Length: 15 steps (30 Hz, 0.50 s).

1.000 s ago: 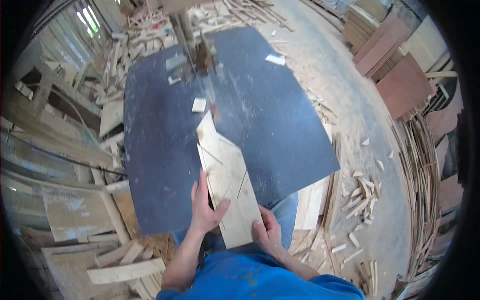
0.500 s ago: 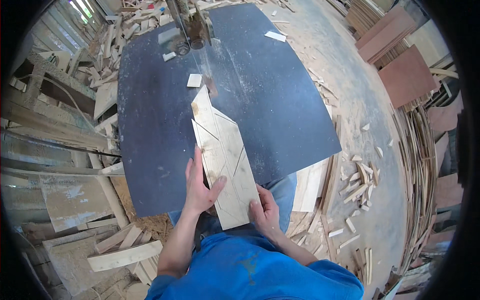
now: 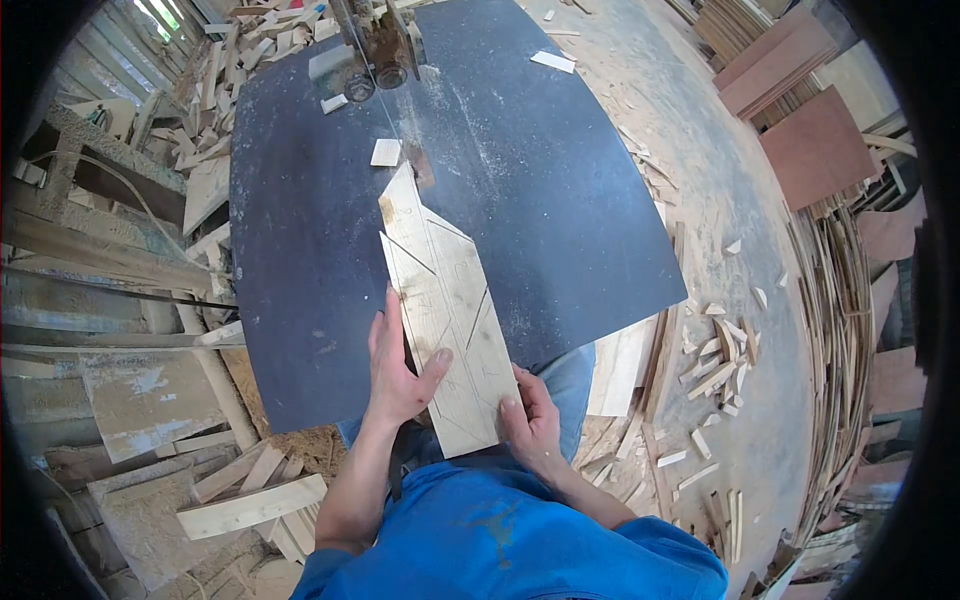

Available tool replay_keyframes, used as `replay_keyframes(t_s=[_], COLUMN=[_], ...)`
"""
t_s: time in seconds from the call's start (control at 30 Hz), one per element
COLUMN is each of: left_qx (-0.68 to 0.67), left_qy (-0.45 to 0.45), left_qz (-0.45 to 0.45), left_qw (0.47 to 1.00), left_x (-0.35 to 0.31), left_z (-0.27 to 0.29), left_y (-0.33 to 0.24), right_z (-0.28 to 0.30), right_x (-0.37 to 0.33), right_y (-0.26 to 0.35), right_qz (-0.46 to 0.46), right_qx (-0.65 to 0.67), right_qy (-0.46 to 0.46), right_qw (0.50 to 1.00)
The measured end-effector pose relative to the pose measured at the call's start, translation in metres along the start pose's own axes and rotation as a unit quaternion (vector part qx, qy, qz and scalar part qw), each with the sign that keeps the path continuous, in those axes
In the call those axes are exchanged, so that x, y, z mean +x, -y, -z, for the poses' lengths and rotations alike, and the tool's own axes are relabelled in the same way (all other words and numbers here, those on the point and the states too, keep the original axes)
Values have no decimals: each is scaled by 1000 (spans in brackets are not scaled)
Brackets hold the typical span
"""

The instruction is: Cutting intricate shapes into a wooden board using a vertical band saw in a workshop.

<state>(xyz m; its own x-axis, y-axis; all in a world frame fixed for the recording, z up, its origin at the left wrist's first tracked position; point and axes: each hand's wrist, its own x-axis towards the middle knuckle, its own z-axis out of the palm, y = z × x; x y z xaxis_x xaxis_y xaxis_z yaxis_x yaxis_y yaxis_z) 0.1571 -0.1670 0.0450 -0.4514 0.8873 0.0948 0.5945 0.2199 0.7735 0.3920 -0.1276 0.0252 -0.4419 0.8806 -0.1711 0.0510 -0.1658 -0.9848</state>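
Observation:
A pale wooden board [image 3: 450, 310] with pencil lines, dark slanting cuts and an angled far end lies partly over the dark saw table [image 3: 570, 220]. Its narrow tip is close to the thin upright bandsaw blade [image 3: 397, 128]. My left hand [image 3: 402, 370] is closed on the left edge, thumb on top and forefinger stretched along the side. At the near right corner, my right hand [image 3: 532, 420] grips the board with its thumb on top; the other fingers are partly hidden underneath. A small squarish offcut [image 3: 385, 152] rests left of the tip.
The saw's blade guide [image 3: 375, 65] hangs over the far part of the table. Other offcuts [image 3: 553, 62] lie on the tabletop. Scrap wood [image 3: 250, 505] is heaped at the left, with more pieces [image 3: 725, 360] on the floor at right. Stacked panels [image 3: 815, 150] lean beyond.
The view has shifted slightly, so the table and saw sit a little higher and further left. Both hands keep the same grip on the board.

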Motion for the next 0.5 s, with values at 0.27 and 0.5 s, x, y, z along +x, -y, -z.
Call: replay_keyframes(t_s=[0.27, 0.5], left_qx=[0, -14], left_qy=[-13, -7], left_qz=[-19, -19], left_qw=[1000, 1000], left_x=[2, 5], left_z=[-1, 1], left_y=[3, -1], right_z=[0, 0], right_x=[3, 4], right_y=[0, -2], right_qz=[5, 4], right_qx=[1, -3], right_qy=[5, 2], right_qw=[1000, 1000])
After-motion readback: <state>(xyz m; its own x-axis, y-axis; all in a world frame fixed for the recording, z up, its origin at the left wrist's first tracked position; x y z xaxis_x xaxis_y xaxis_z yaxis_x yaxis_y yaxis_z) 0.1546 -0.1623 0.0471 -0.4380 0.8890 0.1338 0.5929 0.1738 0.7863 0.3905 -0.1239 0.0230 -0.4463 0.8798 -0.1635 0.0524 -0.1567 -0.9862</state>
